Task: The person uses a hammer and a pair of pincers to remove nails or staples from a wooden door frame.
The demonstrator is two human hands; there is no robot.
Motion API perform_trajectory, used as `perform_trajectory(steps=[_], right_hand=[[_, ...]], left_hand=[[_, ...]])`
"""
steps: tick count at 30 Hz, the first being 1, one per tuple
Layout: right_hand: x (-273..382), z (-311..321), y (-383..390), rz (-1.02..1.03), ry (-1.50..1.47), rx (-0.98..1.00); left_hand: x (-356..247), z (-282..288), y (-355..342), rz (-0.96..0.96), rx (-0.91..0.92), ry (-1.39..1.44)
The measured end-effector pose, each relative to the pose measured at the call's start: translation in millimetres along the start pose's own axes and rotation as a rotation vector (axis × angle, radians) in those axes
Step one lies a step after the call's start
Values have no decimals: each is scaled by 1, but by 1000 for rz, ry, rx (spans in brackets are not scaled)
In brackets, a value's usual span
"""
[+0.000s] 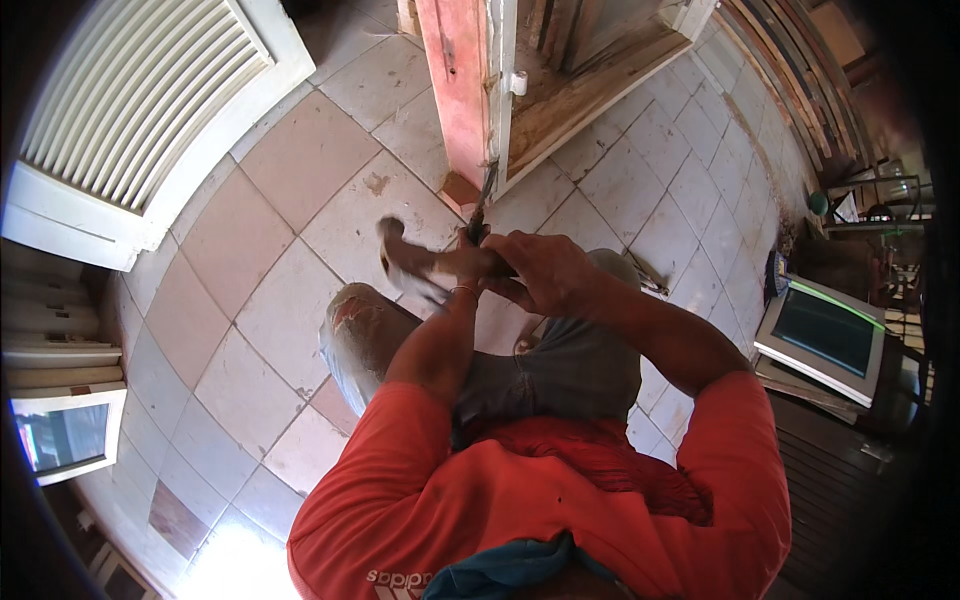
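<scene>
Your right hand (548, 272) is wrapped tight around the handle end of a hammer (396, 250), whose blurred head sits to the left of that grip. Your left hand (467, 262), partly hidden behind the hammer, appears closed around the dark handle of a slim tool (477, 219). The tool rises just ahead of your left-hand grip, its narrow end by the lower edge of the pink post (456, 100); you can't tell from here whether they touch. A reddish block (459, 190) lies at the post's foot, just ahead of the left hand.

As for writing, pale lettering (398, 577) shows upside down on your red shirt (540, 490), well behind both hands, with part of a pale mark beneath it. The hammer is too blurred to show any label. A white louvred shutter (60, 195) lies well ahead and left of your grip.
</scene>
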State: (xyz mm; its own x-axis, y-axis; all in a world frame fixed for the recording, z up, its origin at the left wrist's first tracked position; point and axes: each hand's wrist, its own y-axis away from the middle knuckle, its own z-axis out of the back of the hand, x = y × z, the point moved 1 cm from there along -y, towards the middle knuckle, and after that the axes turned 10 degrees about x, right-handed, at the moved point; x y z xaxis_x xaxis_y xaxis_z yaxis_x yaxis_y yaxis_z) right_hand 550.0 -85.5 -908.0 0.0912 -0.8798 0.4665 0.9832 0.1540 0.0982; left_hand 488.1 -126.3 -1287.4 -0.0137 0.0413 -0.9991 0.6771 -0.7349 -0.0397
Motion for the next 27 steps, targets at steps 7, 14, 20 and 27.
perform_trajectory(steps=[7, 14, 20, 27], right_hand=[[-94, -21, 29, -793, 61, 210], [-29, -4, -4, -21, 30, 52], [-93, -35, 31, -814, 75, 298], [-54, -28, 29, -172, -52, 108]], left_hand=[[-68, -35, 0, 358, 76, -171], [31, -16, -15, -59, 105, -255], [-74, -31, 11, 639, 303, -185], [-54, -29, 1, 436, 283, -226]])
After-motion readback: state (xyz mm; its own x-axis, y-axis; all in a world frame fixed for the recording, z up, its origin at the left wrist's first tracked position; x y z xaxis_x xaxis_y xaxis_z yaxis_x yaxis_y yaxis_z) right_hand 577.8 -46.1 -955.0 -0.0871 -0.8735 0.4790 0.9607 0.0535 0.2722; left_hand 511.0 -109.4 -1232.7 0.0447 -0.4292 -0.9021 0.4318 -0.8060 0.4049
